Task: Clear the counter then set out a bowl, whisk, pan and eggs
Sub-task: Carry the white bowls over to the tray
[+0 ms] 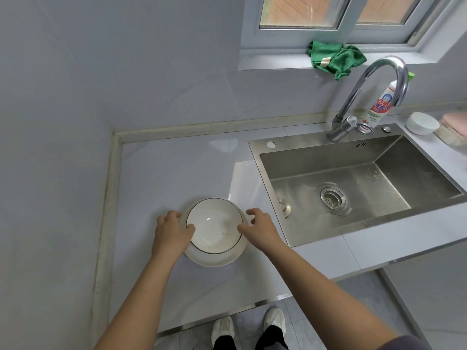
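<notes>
White bowl (213, 228) nested in a wider dish (217, 260) on the grey counter (161, 173), left of the steel sink (353, 178), left hand (170, 233) curled over its left rim, right hand (260, 229) pinching the right rim, tap (358, 89), detergent bottle (379, 104), small bowl (422, 123), green cloth (333, 58) beyond.

One view only: head-worn and wide-angle, with straight lines bowed towards the margins. It faces forward and steeply down over the counter (164, 173) from above its front edge; the shoes (223, 329) show at the bottom margin. Range is close, with the bowl (214, 228) near centre at arm's reach. The sink (316, 162) lies to the right and the window (298, 8) at the top.
</notes>
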`<state>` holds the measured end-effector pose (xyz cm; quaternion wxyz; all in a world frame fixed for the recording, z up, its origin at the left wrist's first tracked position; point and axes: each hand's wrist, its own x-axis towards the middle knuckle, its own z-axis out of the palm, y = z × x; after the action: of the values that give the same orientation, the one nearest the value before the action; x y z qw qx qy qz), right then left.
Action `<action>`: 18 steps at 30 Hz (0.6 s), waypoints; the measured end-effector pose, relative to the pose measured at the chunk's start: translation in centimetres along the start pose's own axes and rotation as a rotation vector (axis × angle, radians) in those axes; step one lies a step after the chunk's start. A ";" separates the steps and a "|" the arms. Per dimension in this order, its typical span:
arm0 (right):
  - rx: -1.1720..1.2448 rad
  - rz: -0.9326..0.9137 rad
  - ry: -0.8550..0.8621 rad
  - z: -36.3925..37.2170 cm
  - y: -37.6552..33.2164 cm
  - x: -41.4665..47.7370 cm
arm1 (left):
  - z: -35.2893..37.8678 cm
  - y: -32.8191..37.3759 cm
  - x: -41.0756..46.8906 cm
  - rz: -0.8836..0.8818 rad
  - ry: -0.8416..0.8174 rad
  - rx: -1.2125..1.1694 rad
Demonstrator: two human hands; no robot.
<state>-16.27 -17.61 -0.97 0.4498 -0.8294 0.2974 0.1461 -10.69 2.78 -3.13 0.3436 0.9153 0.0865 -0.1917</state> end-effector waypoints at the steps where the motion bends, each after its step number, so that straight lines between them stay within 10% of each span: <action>1: 0.016 0.023 -0.009 0.0 0.3 0.1 | 0.0 0.0 -0.1 -0.046 -0.046 -0.057; 6: 0.390 0.235 -0.230 0.6 0.2 -0.3 | 0.0 -0.3 0.4 -0.158 -0.173 -0.324; 18: 0.691 0.117 0.023 -1.5 2.3 -2.6 | 1.4 5.4 -2.5 -0.052 -0.239 -0.576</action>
<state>-19.76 -18.88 -0.34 0.6915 -0.6113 0.3813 0.0528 -11.82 -2.25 0.20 0.5913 0.7489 0.1197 -0.2741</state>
